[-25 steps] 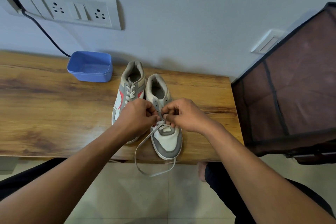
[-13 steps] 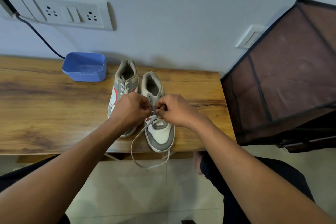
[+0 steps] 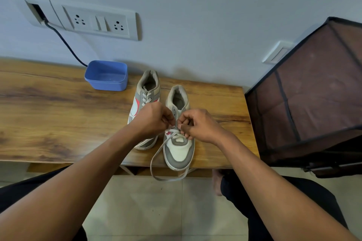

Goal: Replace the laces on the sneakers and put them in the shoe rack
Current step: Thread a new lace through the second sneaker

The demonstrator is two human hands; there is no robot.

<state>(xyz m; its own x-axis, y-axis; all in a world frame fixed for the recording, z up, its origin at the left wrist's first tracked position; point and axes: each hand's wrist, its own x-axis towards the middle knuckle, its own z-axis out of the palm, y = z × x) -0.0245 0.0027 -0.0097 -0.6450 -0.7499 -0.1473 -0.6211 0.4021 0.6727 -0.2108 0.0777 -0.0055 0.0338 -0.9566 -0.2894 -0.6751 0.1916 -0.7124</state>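
Two grey-and-white sneakers stand side by side on the wooden table [image 3: 58,115], toes toward me. The left sneaker [image 3: 146,92] is fully laced. The right sneaker [image 3: 179,150] has lace only through its lowest eyelets. My left hand [image 3: 154,118] and my right hand [image 3: 197,125] meet over its tongue, each with curled fingers pinching the pale grey lace [image 3: 156,154]. A long loop of that lace hangs off the table's front edge below the toe. My fingers hide the eyelets being worked.
A blue plastic tub [image 3: 106,75] sits at the back of the table by the wall. A dark fabric shoe rack [image 3: 313,94] stands close to the table's right end. A black cable [image 3: 64,43] runs from the wall sockets [image 3: 98,20]. Tiled floor lies below.
Both hands stay at the right sneaker's eyelets, pinching the lace. The hanging loop keeps its shape. The camera view has shifted slightly; the shoes have not moved.
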